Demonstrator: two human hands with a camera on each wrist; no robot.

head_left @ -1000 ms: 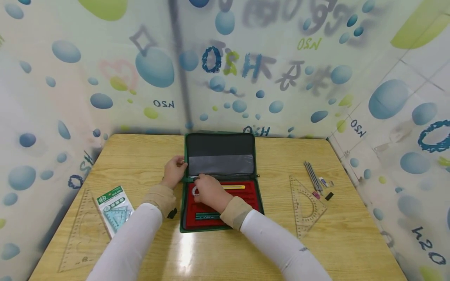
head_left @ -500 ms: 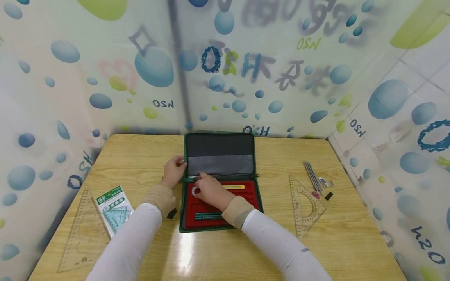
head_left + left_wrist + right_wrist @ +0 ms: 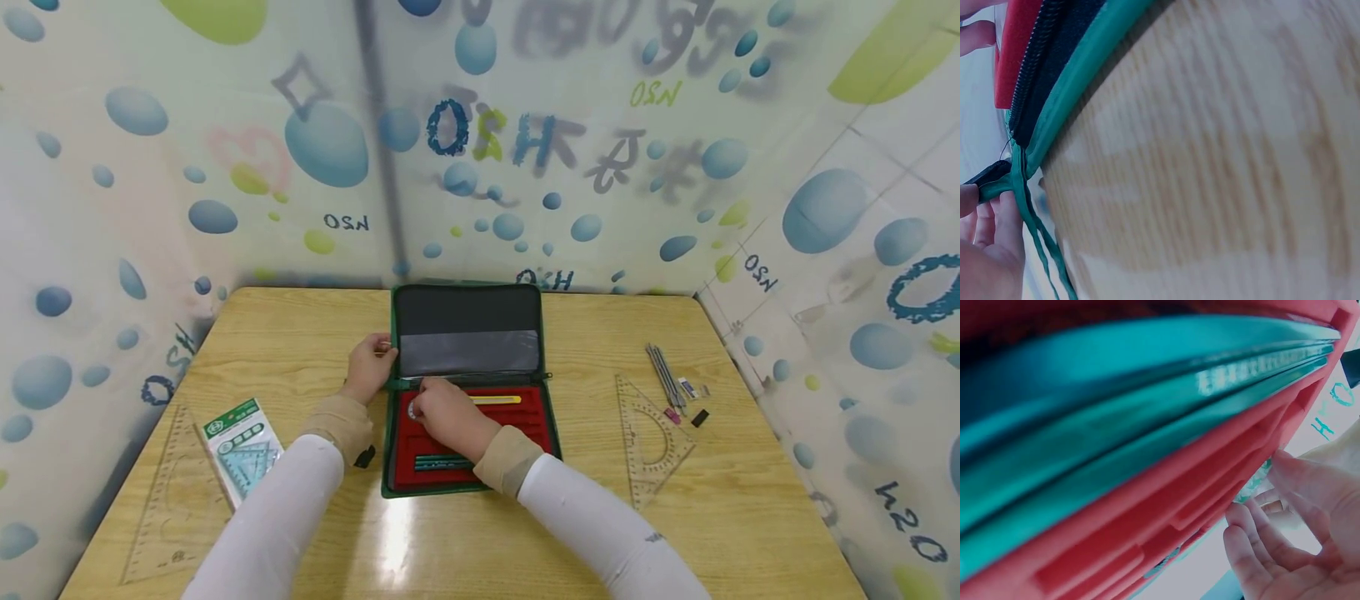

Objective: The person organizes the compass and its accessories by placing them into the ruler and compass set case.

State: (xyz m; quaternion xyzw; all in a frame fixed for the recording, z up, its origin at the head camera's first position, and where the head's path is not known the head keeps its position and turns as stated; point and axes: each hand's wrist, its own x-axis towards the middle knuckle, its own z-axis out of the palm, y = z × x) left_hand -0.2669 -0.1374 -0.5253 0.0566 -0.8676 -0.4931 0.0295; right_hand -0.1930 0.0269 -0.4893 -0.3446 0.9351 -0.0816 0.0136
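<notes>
A green zippered case (image 3: 467, 308) lies unfolded on the table, its dark lid raised at the back and a red moulded tray (image 3: 407, 450) in front. My left hand (image 3: 367, 367) pinches the green edge of the lid on its left side; the left wrist view shows thumb and fingers on either side of that edge. My right hand (image 3: 452, 417) reaches over the tray and pinches a small whitish ring-shaped item (image 3: 1255, 482) at its upper left, partly hidden by the fingers. Green pencils (image 3: 438, 462) and a slim yellow item (image 3: 498, 400) lie in the tray.
On the left are a clear set square (image 3: 161, 508) and a packet of blue rulers (image 3: 242, 446). At the right lie another clear set square (image 3: 651, 442), grey pencils (image 3: 664, 375), a black eraser-like block (image 3: 700, 418) and small pieces. A wall closes off the back.
My right hand shifts slightly at the ring-shaped item, and its fingers now cover more of it. The left hand stays at the lid edge.
</notes>
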